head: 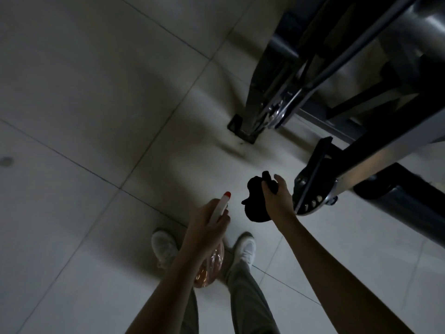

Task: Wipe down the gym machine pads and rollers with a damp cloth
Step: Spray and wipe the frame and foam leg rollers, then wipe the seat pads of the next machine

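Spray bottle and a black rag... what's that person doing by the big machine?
A person is standing on a tiled floor next to a gym machine. Their left hand grips a spray bottle, and their right hand holds a bunched black cloth just beside it. The cloth is not touching the machine, so no wiping is happening at this moment.

I see a dim, grey view, brightest on the floor tiles (192,169) at centre and darker toward the corners. The cloth (255,208) reads as a flat black shape, the machine frame (390,150) shows soft glare, and everything looks slightly blurred.
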Motion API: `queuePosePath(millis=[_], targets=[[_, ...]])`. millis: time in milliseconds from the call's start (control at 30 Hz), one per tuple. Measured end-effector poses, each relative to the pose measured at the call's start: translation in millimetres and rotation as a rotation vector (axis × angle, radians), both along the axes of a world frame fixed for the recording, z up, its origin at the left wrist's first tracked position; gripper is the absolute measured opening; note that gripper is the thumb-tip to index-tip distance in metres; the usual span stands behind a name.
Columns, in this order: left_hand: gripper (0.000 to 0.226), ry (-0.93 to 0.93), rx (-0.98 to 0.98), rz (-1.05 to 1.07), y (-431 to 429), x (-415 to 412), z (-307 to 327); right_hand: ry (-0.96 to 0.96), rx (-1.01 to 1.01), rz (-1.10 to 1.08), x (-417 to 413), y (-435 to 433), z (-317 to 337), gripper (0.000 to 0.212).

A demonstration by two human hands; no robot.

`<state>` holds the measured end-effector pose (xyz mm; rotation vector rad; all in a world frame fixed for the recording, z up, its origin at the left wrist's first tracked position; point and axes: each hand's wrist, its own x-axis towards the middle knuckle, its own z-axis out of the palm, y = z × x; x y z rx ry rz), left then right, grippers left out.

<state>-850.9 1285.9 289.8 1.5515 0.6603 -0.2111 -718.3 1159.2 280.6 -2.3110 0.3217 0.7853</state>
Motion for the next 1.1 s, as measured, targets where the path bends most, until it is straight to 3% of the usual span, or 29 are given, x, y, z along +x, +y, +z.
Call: queuePosePath(millis=[167,367,433,567,667,833,967,1100], targets=[[0.011,-0.022,0.083,-0.02,65,3,49,0.112,0.201,-0.215,0,66,40,0.024],[0.02,-0.099,0.098,0.016,125,6,101,0.348,0.351,-0.289,1,117,72,0.043],[0.014,-0.109,0.112,-0.004,144,8,112,0.331,0.362,-0.295,3,131,75,0.055],[0.021,-0.122,0.105,0.014,179,14,137,0.277,0.429,-0.381,19,165,94,0.034],[0.034,-0.133,0.099,0.036,203,28,157,0.259,0.476,-0.46,38,195,119,0.033],[0.008,-0.138,0.169,-0.044,245,69,172,0.276,0.547,-0.509,85,237,145,0.021],[0.018,-0.108,0.16,-0.065,285,117,188,0.29,0.539,-0.531,130,270,148,0.033],[0.013,-0.068,0.169,-0.124,327,173,204,0.318,0.593,-0.741,172,298,163,0.021]])
